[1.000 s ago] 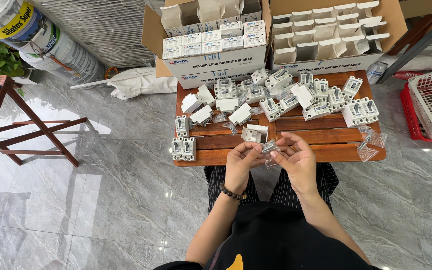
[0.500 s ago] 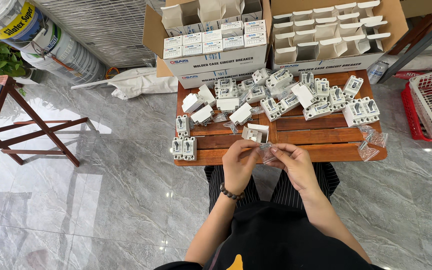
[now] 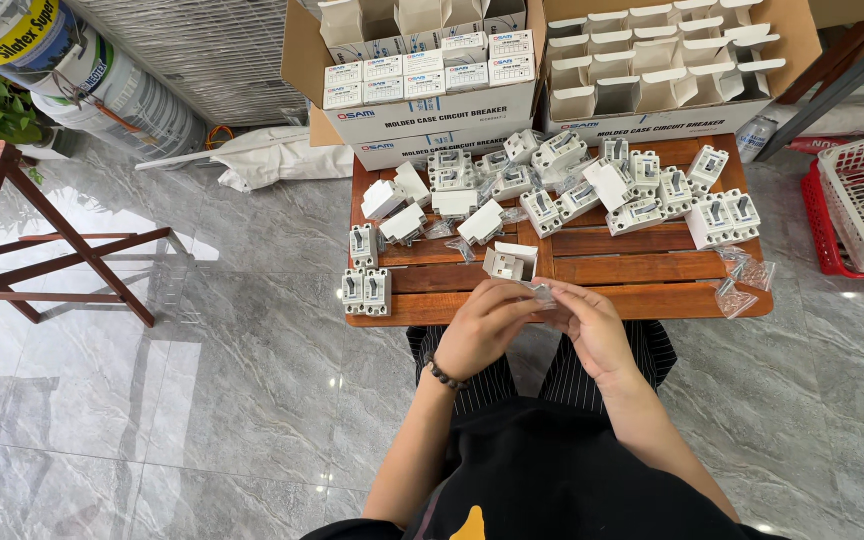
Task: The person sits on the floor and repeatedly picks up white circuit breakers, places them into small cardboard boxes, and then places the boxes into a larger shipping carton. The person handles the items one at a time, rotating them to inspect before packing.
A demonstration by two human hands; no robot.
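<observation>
Grey marble-look floor (image 3: 202,400) surrounds a low wooden slatted worktop (image 3: 642,270), with two open cardboard cartons at its 12 o'clock edge.

Item in hand: small clear plastic bag (image 3: 544,293), held at the worktop's 6 o'clock edge, between your left hand (image 3: 487,325) and right hand (image 3: 592,330). Both sets of fingers are pinched on the bag; what is inside is too small to tell.

Handling note: keep the pinch light and near the bag's edges, hands close together over the worktop, so anything that slips lands on the wood and not on the floor.

Appearance: thin, glossy, see-through film, crinkled, catching the light; likely slippery and easily torn.

Adjacent stock:
- Small white box (image 3: 510,262), open, just beyond your hands at 12 o'clock.
- Loose white breakers (image 3: 642,195), heaped from 11 to 2 o'clock.
- Pair of breakers (image 3: 367,290) at 9 o'clock, near the worktop's corner.
- More clear bags (image 3: 742,285) at 3 o'clock.
- Left carton (image 3: 422,85) holds closed white boxes; right carton (image 3: 672,60) holds open, unfilled ones.
</observation>
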